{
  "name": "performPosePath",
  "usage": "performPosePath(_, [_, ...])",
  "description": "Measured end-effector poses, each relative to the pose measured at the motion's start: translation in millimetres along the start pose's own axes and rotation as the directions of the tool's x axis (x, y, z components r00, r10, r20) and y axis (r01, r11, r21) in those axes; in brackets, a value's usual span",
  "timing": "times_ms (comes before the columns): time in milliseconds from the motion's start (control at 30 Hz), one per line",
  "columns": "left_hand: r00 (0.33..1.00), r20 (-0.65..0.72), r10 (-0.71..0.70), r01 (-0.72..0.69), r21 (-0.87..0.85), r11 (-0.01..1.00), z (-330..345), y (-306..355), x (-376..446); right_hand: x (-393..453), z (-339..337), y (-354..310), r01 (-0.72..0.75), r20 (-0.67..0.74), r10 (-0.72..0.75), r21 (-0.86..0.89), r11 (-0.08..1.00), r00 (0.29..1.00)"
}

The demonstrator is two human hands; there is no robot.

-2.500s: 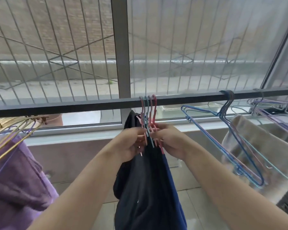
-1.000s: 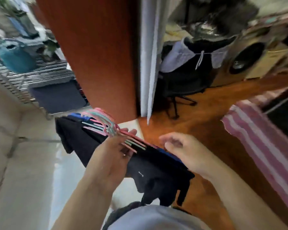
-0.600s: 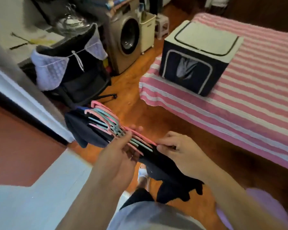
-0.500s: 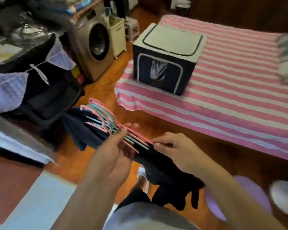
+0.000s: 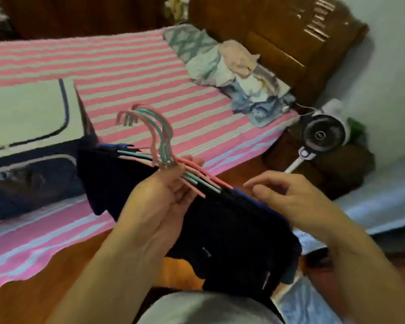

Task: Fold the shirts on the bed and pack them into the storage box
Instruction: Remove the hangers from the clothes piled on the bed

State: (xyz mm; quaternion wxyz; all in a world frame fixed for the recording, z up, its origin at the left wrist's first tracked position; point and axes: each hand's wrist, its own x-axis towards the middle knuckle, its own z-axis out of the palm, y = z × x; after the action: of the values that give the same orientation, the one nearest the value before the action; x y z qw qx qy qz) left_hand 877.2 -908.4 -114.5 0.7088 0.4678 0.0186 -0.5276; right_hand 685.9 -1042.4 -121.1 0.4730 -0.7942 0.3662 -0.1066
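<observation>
My left hand [image 5: 159,206] grips a bundle of pink and teal hangers [image 5: 157,141] by their necks, with several dark navy and black shirts [image 5: 232,230] draped from them over the bed's edge. My right hand [image 5: 288,197] hovers just right of the hangers, fingers loosely curled, holding nothing. The navy storage box [image 5: 28,174] with a pale zipped lid sits on the pink striped bed [image 5: 131,73] at the left. The shirts' left end hangs in front of the box's corner.
A heap of pale crumpled laundry [image 5: 234,69] lies at the head of the bed by the wooden headboard [image 5: 278,33]. A small black and white fan [image 5: 320,136] stands on the floor at the right. Orange wooden floor shows below the bed.
I took the hangers with the shirts off the window rail and carried them to the bed. The view swung right along the bed. My right hand has let go of the shirts.
</observation>
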Motion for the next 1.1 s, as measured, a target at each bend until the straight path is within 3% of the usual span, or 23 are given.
performPosePath(200, [0.972,0.226,-0.069,0.031,0.169,0.985,101,41,85,34,-48,6,-0.013,-0.318,0.003,-0.03,0.999,0.948])
performPosePath(467, [0.966,0.255,-0.034,-0.035,0.262,0.964,245,127,221,188,-148,-17,0.071,-0.523,-0.083,-0.043,0.997,0.848])
performPosePath(667, [0.919,0.366,0.145,-0.262,0.294,0.919,368,255,273,312,-271,-110,0.197,-0.512,-0.245,-0.148,0.969,0.823])
performPosePath(767, [0.9,0.378,0.218,-0.35,0.325,0.879,410,307,305,375,-306,-146,0.241,-0.465,-0.285,-0.154,0.958,0.838])
performPosePath(867, [0.875,0.377,0.304,-0.432,0.325,0.841,433,344,345,436,-323,-166,0.309,-0.497,-0.347,-0.16,0.938,0.796])
performPosePath(967, [0.876,0.366,0.314,-0.435,0.317,0.843,437,363,395,495,-325,-161,0.294,-0.444,-0.326,-0.141,0.945,0.835])
performPosePath(1100, [0.943,0.234,0.237,-0.3,0.284,0.911,410,343,500,573,-308,-106,0.209,-0.306,-0.242,-0.137,0.968,0.921])
